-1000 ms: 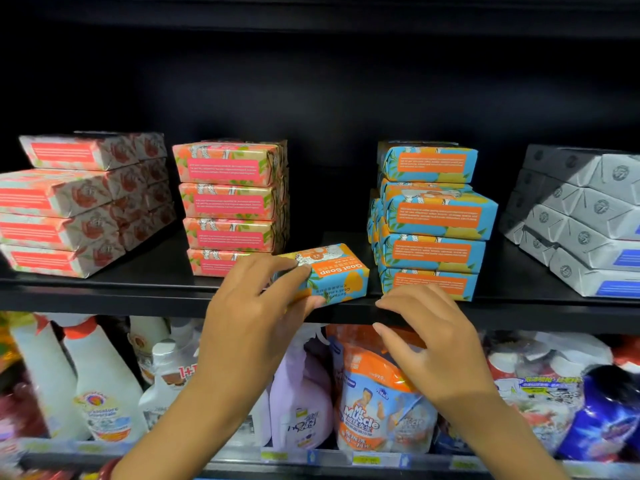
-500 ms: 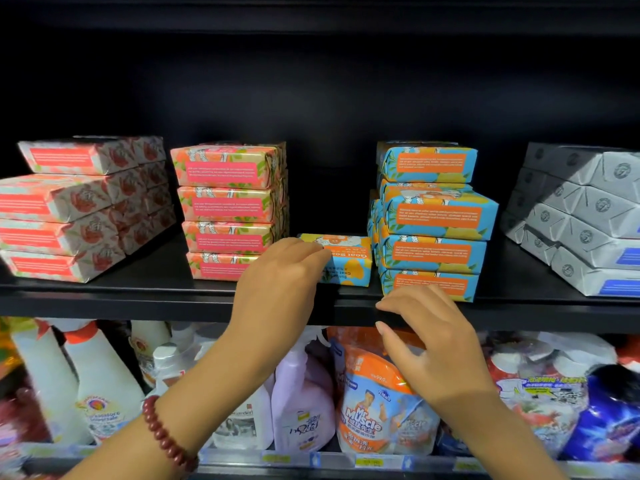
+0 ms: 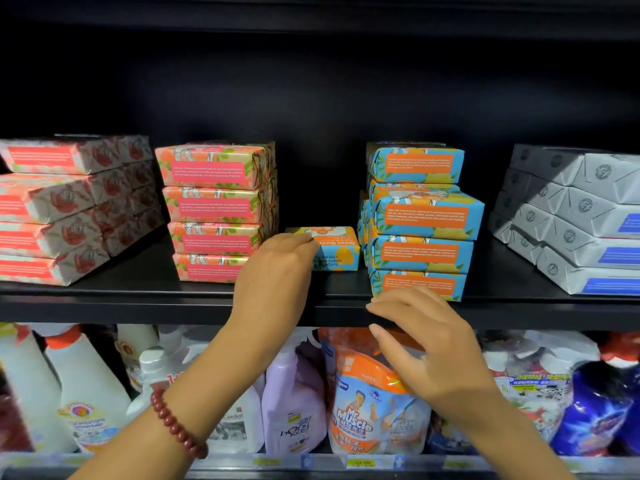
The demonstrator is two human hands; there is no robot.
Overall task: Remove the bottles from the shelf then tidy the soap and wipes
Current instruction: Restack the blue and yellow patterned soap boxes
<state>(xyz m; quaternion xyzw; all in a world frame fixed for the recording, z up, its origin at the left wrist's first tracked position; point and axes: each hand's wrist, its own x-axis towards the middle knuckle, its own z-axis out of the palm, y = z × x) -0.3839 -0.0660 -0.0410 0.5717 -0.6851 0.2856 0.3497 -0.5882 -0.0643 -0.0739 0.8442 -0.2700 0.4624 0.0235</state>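
Observation:
A small blue and orange goat soap box (image 3: 341, 251) lies flat on the black shelf (image 3: 138, 292), in the gap between the pink soap stack (image 3: 218, 209) and the blue soap stack (image 3: 422, 220). My left hand (image 3: 273, 271) reaches over the shelf edge. Its fingers curl over the box's left end and grip it. My right hand (image 3: 426, 341) hovers at the shelf's front edge just below the blue stack, fingers loosely spread and holding nothing.
Red and white soap packs (image 3: 69, 209) fill the shelf's left end, grey packs (image 3: 571, 220) the right. The shelf below holds spray bottles (image 3: 86, 393), a purple bottle (image 3: 294, 403), a Mr Muscle pouch (image 3: 360, 410) and other refills.
My left hand carried the small soap box from the shelf's front edge back into the gap and set it flat. My right hand barely moved.

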